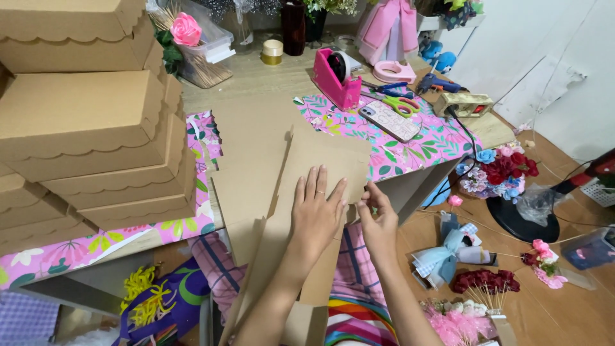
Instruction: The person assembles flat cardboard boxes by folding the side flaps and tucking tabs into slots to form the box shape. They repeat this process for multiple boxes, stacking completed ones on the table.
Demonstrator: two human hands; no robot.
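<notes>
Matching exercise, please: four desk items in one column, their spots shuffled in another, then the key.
1. pink tape dispenser
2. stack of brown boxes
3. left hand
4. scissors

A. flat on the cardboard sheet
B. beside the phone, on floral paper
C. left side of the desk
D. back of the desk, upright

Pairs: 1-D, 2-C, 3-A, 4-B

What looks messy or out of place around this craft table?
The stack of brown cardboard boxes leans unevenly, each one offset from the next. Artificial flowers and ribbon bows lie scattered on the floor. The hands press a flat cardboard sheet.
</notes>
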